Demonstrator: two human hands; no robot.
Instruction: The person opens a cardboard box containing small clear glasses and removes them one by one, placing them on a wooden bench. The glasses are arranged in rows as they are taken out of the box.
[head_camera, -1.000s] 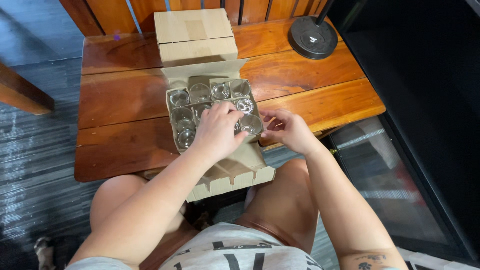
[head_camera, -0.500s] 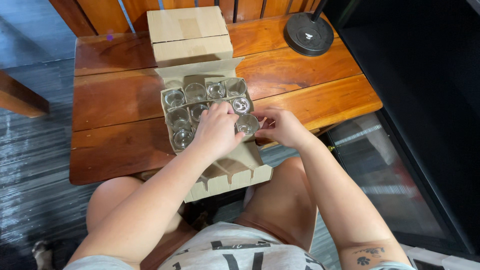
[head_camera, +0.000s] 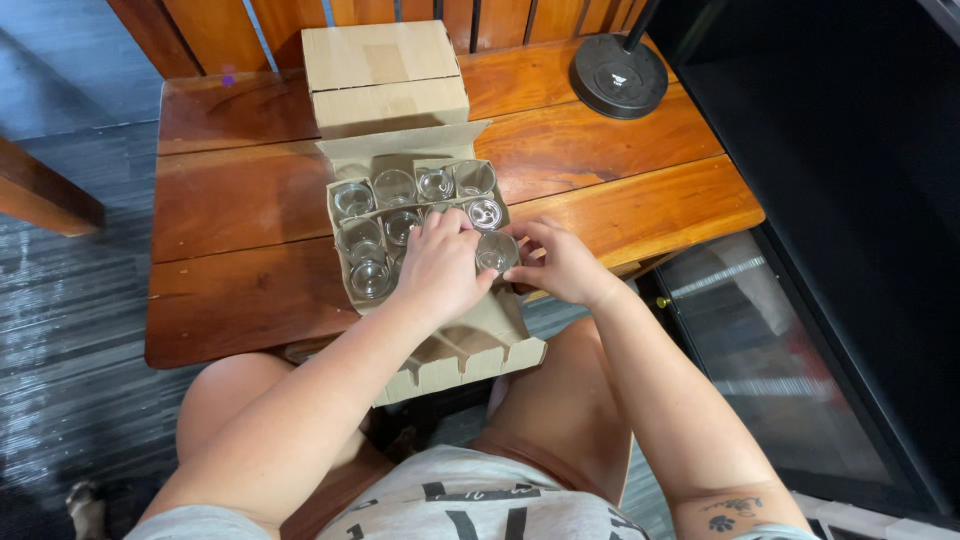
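Reddish wooden planks make up the low table (head_camera: 250, 215) before us, with dark grey flooring around it and a slatted wooden back beyond its far edge. Near the middle of the table, reaching to its front edge at six o'clock, lies our open cardboard tray (head_camera: 490, 325) with its divider cells, and small clear glasses stand in the cells toward twelve o'clock. Our left hand (head_camera: 440, 265) rests palm down over the middle of the tray, fingers curled on top of the glasses there; we cannot tell whether it actually clamps one. Just at three o'clock of it, our right hand (head_camera: 565, 265) has its fingertips pinched together on the rim of one small glass (head_camera: 497, 250) at the tray's right edge, the glass upright and sitting in its cell. Another glass (head_camera: 485, 212) stands just beyond it at twelve o'clock, and more glasses (head_camera: 372, 272) fill the cells at nine o'clock of our left hand. The tray's near end, at six o'clock, hangs over the table edge above our knees, its cells showing bare cardboard. Beyond the tray at twelve o'clock sits a closed cardboard box (head_camera: 385, 75), touching the tray's raised flap. At two o'clock, well apart, a round black lamp base (head_camera: 618, 75) stands on the table's far corner.
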